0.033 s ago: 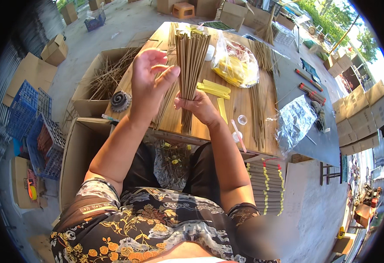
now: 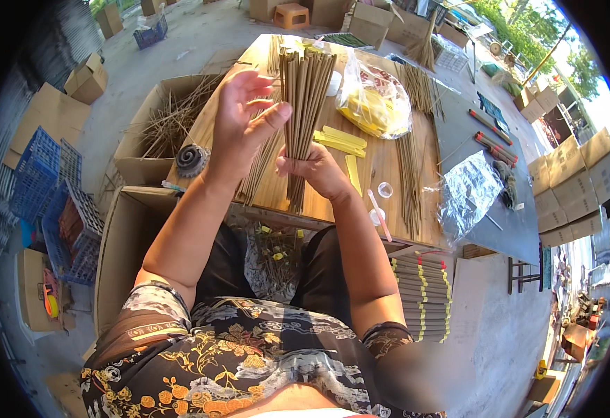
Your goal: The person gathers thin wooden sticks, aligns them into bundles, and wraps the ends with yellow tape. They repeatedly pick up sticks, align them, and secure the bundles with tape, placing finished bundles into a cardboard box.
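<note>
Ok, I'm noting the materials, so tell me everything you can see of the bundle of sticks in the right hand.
The bundle of sticks is many thin, straight brown rods, wood-like in look. The right hand grips it toward its near end; beyond the grip it fans out toward its far tips. It is held over the wooden table. The open left hand is at its left side; whether they touch is unclear.

No txt legible; print on stacked ctns (image 2: 575,174) too sm.
</note>
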Tool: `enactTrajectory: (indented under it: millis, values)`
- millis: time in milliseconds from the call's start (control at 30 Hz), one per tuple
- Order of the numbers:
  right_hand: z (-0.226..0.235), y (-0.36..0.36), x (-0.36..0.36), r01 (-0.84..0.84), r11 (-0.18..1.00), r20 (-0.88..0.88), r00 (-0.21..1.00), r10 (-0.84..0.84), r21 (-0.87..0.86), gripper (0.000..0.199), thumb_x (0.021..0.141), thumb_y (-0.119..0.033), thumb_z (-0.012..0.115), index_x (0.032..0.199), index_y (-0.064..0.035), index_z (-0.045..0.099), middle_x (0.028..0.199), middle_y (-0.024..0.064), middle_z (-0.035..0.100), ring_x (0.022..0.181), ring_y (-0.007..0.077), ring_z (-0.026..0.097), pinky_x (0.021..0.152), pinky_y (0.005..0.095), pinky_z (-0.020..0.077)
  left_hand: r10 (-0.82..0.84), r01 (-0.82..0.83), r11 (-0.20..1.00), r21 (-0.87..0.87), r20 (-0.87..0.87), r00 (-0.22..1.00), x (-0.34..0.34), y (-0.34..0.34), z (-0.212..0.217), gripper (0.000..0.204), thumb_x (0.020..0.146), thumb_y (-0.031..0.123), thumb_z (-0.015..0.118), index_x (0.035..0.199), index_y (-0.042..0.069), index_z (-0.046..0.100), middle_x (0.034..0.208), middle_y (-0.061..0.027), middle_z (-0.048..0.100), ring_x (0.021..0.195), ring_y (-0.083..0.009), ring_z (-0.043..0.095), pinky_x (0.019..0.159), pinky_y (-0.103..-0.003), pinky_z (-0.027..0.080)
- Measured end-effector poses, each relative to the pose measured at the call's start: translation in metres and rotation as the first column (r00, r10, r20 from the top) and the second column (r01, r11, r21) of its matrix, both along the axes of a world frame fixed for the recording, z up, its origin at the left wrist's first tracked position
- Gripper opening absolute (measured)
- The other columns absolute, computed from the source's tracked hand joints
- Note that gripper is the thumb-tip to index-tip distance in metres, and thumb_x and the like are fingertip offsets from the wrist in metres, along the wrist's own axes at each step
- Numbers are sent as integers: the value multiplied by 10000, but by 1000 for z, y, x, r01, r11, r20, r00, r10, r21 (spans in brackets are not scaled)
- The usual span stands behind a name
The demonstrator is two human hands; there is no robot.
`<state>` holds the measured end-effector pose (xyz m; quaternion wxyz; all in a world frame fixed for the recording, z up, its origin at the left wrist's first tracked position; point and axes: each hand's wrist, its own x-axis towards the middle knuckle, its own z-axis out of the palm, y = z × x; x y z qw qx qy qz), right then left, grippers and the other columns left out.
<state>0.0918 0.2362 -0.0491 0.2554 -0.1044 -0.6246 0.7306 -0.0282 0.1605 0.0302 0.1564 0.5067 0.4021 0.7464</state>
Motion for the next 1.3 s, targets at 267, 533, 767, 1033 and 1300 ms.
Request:
enactTrajectory:
  millis: [267,533,767,1033,1300]
  values:
    - [23,1,0,-90,996,82,993,88,20,136,781,-124,649,865,-50,573,694,-4,554,661,92,535,628,237,429,-615,646,755,-112,220,757,2,28,19,230,780,159,644,939,29,541,727,-32,559,655,-129,559,610,-244,459]
    - [16,17,-2,60,993,88,994,-69,98,358,728,-133,704,1028,-10,553,920,9,587,863,89,533,748,246,440,-428,449,873,-191,145,892,13,45,-11,216,756,97,668,927,40,548,734,2,543,633,-75,528,568,-218,455]
    - [-23,20,-13,249,942,18,966,-260,223,313,744,-100,667,1009,0,534,892,23,582,840,100,533,742,254,441,-388,410,886,-215,138,911,15,49,-21,217,750,78,661,931,37,548,780,14,537,686,-63,518,635,-216,443]
    - [2,7,0,64,987,71,995,-75,148,180,803,-154,613,897,-19,542,702,16,541,666,94,503,632,239,417,-462,502,841,-204,213,861,8,42,-8,307,752,132,668,993,58,494,809,-20,547,689,-114,541,629,-238,455]
    - [13,-19,10,-164,941,-39,986,160,-295,180,770,-151,650,813,-22,532,604,35,496,542,151,492,514,287,415,-597,719,687,-105,483,641,8,32,-4,161,782,143,642,866,49,542,694,-22,535,578,-107,530,524,-244,465]
